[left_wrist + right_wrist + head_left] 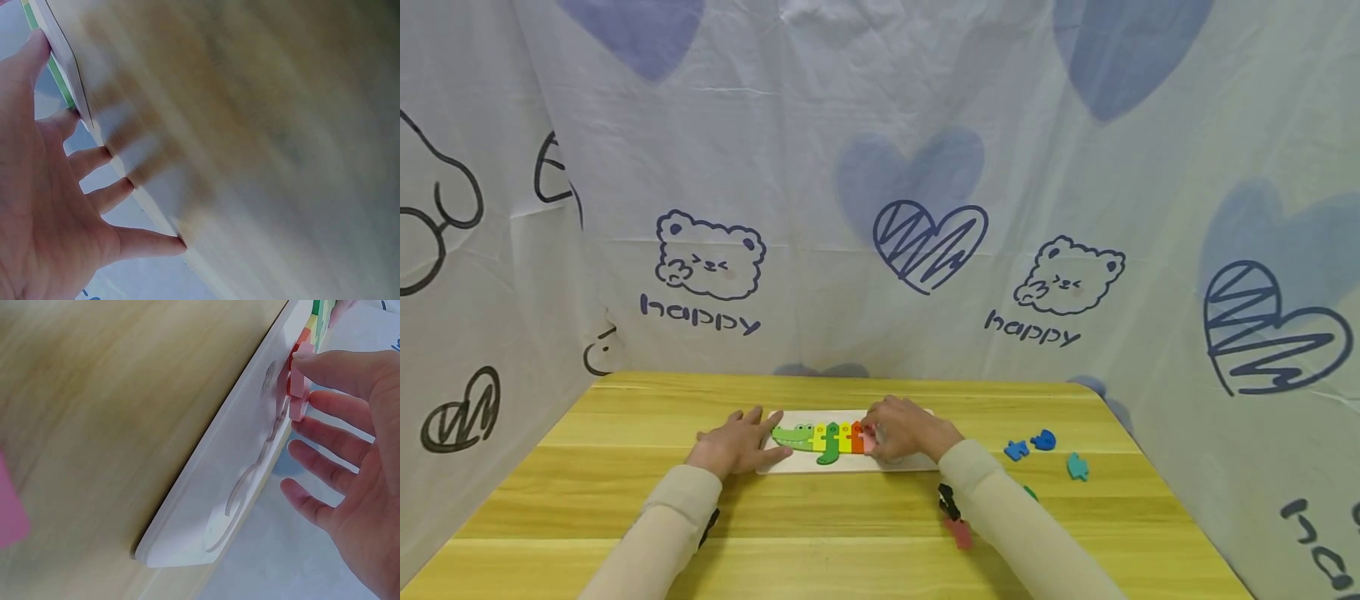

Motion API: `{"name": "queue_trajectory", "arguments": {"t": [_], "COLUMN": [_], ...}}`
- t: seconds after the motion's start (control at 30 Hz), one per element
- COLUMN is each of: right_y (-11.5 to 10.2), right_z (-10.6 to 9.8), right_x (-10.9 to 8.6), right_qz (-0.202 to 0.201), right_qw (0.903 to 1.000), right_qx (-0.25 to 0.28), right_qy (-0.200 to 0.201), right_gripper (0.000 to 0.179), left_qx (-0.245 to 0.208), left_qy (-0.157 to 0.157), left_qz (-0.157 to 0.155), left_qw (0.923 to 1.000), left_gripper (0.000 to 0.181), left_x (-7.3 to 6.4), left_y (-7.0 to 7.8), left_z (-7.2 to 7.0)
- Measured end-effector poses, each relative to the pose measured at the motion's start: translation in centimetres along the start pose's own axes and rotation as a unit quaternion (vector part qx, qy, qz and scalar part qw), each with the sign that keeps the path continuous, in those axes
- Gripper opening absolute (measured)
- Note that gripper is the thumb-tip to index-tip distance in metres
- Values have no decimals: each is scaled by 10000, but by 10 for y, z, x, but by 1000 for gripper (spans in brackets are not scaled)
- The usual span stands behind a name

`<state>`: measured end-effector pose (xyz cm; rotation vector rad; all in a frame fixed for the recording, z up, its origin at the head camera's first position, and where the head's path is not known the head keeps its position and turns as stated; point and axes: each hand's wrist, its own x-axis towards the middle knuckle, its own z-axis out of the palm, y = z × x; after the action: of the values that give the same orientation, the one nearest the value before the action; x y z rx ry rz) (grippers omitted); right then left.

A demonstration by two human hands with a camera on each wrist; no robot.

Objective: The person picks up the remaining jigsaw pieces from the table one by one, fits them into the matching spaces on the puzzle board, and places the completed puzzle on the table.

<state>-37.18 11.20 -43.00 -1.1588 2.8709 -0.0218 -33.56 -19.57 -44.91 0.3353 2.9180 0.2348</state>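
Note:
A pale wooden puzzle board [842, 417] lies on the table with a crocodile on it: a green head [793, 438], then yellow, green, yellow and orange-red body pieces. My right hand [908, 429] pinches a pink puzzle piece [299, 378] between thumb and forefinger, right beside the orange-red piece. In the right wrist view the pink piece looks tilted up from the board, and the recess right of it shows bare wood with grooves. My left hand [737, 443] spreads its fingers at the board's left end; thumb and forefinger touch the board edge, other fingertips rest on the table.
To the right on the wooden table [820, 542] lie a blue piece [1017, 451], a darker blue piece [1043, 440] and a teal piece [1077, 467]. A green piece [1031, 492] is partly hidden by my right sleeve. A reddish-pink piece [959, 534] lies nearer me. Printed cloth surrounds the table.

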Motion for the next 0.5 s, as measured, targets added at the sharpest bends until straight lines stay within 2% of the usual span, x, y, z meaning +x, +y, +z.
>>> {"name": "queue_trajectory", "arguments": {"t": [0.23,0.5], "right_y": [-1,0], "right_z": [1,1], "right_x": [1,3], "right_qz": [43,-7], "right_qw": [10000,9997], "right_qx": [0,-229], "right_qy": [-63,-57], "right_gripper": [47,40], "left_qx": [34,78], "left_qy": [1,9], "left_qz": [-16,-2], "left_qw": [10000,10000], "left_gripper": [86,84], "left_x": [0,-1], "left_y": [0,1], "left_z": [0,-1]}}
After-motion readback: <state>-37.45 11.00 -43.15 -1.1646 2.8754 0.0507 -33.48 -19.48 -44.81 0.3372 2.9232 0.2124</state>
